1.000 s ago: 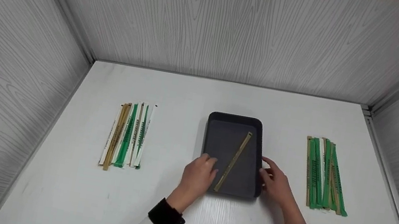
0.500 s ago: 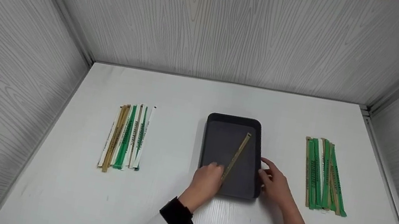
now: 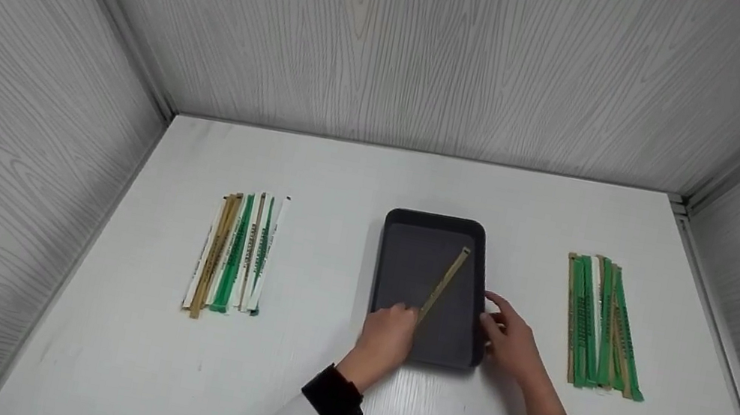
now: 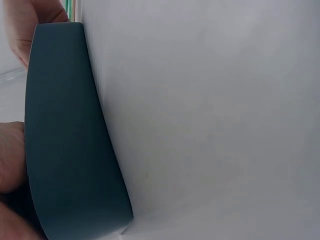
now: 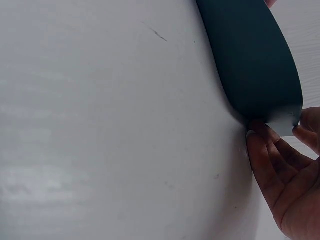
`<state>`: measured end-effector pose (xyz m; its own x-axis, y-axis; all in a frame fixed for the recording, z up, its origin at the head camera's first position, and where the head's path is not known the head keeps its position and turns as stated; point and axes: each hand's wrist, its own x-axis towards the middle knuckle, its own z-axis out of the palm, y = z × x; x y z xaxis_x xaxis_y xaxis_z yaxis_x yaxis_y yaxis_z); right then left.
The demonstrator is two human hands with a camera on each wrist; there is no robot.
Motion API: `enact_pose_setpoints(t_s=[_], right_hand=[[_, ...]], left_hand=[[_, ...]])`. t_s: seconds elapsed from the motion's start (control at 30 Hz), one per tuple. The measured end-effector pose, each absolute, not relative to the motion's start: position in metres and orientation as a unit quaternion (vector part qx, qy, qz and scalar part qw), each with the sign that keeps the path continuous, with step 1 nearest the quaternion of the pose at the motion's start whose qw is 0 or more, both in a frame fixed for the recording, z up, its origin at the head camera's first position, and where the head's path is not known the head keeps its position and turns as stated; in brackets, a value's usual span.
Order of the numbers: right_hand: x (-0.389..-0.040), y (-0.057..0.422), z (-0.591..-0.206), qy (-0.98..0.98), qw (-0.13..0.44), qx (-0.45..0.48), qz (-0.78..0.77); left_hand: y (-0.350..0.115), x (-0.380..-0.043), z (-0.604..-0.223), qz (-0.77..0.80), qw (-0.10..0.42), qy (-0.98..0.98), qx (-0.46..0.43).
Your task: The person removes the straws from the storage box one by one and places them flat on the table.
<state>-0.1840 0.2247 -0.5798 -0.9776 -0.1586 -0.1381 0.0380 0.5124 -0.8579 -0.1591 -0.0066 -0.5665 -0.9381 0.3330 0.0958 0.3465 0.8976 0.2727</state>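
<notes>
In the head view, a dark shallow tray (image 3: pixel 399 258) lies in the middle of the white table. A slim gold paper-wrapped straw (image 3: pixel 447 278) slants over its floor, the lower part hidden by my left hand (image 3: pixel 387 336). That hand reaches over the tray's near left corner and grips the straw with curled fingers. My right hand (image 3: pixel 512 343) holds the tray's right side; in the right wrist view, its fingers (image 5: pixel 267 162) are at the bottom edge and the thumb at the rim. The left wrist view is mostly the tray's outer wall (image 4: pixel 70 125), with the straw out of sight.
A row of white, gold and green wrapped straws (image 3: pixel 233 252) lies to the left of the tray. Another bundle (image 3: pixel 604 325), mostly green and gold, is on the right. Grey wood-grain panels (image 3: pixel 413 48) enclose the table at the back and sides.
My left hand has moved right, from the tray's left edge onto the gold straw, and now grips it. The straw's far tip has shifted slightly right. My right hand stays on the tray.
</notes>
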Motion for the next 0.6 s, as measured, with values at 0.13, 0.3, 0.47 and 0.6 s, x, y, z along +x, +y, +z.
enact_pose_setpoints(t_s=[0.13, 0.3, 0.47, 0.6], right_hand=[[-0.184, 0.225, -0.579, 0.865, 0.098, -0.036, -0.490], [-0.183, 0.226, -0.580, 0.867, 0.099, -0.034, -0.488], [-0.184, 0.225, -0.579, 0.864, 0.103, -0.030, -0.492], [-0.184, 0.225, -0.578, 0.863, 0.103, -0.028, -0.493]], left_hand=[[-0.007, -0.159, -0.565, -0.145, 0.016, -0.974, -0.173], [-0.008, -0.158, -0.560, -0.158, 0.019, -0.973, -0.165], [-0.014, -0.158, -0.547, -0.181, 0.033, -0.971, -0.154], [-0.028, -0.157, -0.534, -0.202, 0.067, -0.967, -0.138]])
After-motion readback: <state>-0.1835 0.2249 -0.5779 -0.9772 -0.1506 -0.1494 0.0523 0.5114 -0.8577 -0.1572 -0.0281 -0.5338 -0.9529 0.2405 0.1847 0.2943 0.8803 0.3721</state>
